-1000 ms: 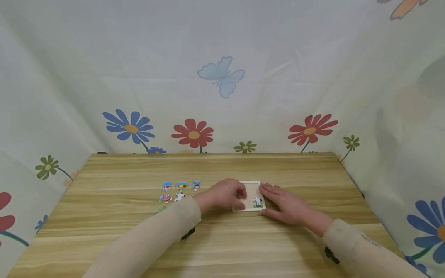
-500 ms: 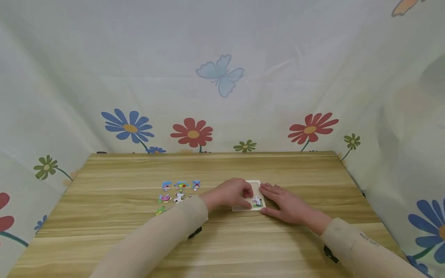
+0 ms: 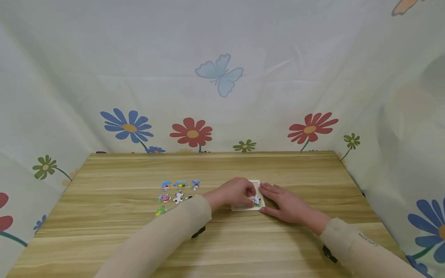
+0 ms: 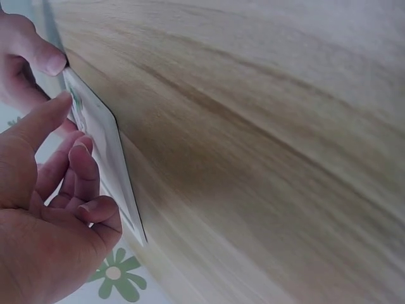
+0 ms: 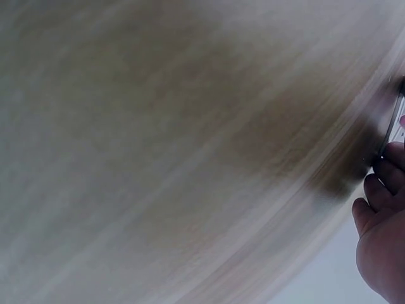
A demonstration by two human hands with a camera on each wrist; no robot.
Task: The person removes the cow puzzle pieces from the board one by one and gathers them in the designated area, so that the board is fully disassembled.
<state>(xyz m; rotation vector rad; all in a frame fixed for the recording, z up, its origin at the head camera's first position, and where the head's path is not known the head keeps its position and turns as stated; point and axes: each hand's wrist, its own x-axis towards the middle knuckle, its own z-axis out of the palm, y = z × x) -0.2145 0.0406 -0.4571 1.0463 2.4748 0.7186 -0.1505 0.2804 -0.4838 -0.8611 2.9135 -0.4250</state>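
Observation:
A pale wooden puzzle tray [image 3: 240,209] lies flat on the table in the head view. Inside its lower right corner is a white and green puzzle piece [image 3: 257,200]. My left hand [image 3: 236,192] is over the tray, thumb and fingers loosely bent, with the fingertips close against that piece. In the left wrist view a gap shows between the thumb [image 4: 54,114] and the curled fingers [image 4: 82,164]; any contact with the piece is hard to make out. Along the tray's right side rests my right hand [image 3: 286,202], fingers extended, touching the edge.
Several loose puzzle pieces [image 3: 179,197] lie in rows left of the tray, partly hidden by the left sleeve [image 3: 174,227]. Wood-grain table [image 3: 292,166] surrounds the tray. Behind it hangs a flower-print curtain [image 3: 156,77].
My left hand has shifted rightward across the tray until its fingertips reach the piece in the corner. The right hand stays at the tray's edge.

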